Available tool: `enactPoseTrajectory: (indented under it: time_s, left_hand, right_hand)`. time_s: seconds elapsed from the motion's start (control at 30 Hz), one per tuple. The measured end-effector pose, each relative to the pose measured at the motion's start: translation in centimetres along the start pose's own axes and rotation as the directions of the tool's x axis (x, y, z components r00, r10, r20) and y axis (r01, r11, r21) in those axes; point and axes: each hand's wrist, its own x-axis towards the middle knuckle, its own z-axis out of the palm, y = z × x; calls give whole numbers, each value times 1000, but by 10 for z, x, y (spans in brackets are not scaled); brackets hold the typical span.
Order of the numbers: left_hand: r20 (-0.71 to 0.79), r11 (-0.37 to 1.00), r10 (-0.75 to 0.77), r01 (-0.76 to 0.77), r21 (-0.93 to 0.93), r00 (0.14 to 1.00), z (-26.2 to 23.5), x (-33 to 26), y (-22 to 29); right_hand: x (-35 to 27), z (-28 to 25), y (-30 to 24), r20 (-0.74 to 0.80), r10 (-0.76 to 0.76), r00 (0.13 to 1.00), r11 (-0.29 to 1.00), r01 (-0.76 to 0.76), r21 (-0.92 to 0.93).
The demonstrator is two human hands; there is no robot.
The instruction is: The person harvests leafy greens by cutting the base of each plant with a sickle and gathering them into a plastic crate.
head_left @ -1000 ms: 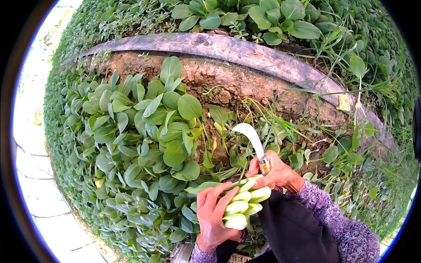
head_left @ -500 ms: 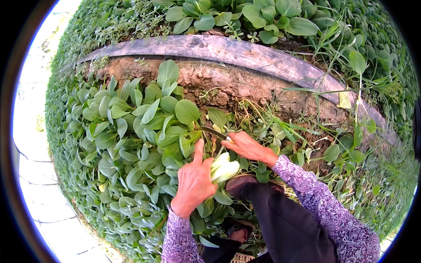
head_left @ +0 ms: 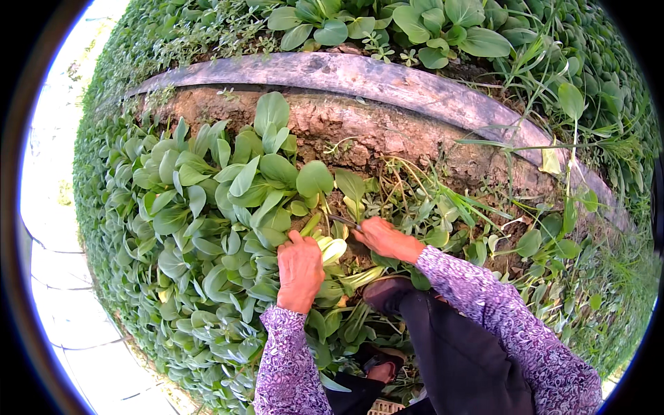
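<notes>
My left hand [head_left: 299, 271] is closed at the edge of the leafy patch, fingers curled around bok choy [head_left: 332, 250] whose pale stalk bases stick out to its right. My right hand [head_left: 387, 239] grips a knife [head_left: 344, 221]; its narrow dark blade points left, low among the stems, and the handle is hidden in the fist. Dense green bok choy plants [head_left: 228, 200] stand left of and beyond my left hand. Between my hands and my shoe lie more pale stalks [head_left: 361, 277].
A long greyish strip [head_left: 332, 69] edges the bare brown soil [head_left: 346, 128] beyond my hands. Grass and weeds [head_left: 456, 207] grow to the right. My dark shoe [head_left: 387, 294] stands close to my right hand. Part of a crate [head_left: 384, 407] shows at the lower edge.
My left hand has moved slightly up and left, its outstretched index finger now curled in. My right hand and the knife have shifted slightly right and down. Pale stalks now show beside the shoe.
</notes>
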Motion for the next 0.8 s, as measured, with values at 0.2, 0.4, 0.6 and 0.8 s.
enactPoseTrajectory:
  time_s: [0.2,0.4,0.6,0.8]
  left_hand:
    - [21,990,46,-43,-131,999,-52,-19,29]
    - [55,976,35,-22,-215,998,-82,-3,24]
    - [83,992,98,-104,71,992,-63,34,-4]
    - [54,968,112,-121,221,992,-18,38,-45]
  right_hand:
    - [-5,-63,-39,186,-12,983,767,128,-628]
    - [77,-26,-7,-55,185,981,983,-184,8]
    - [96,-12,13,-229,-390,892,916,349,-199]
    - [95,1,15,-144,-406,902,909,384,-159]
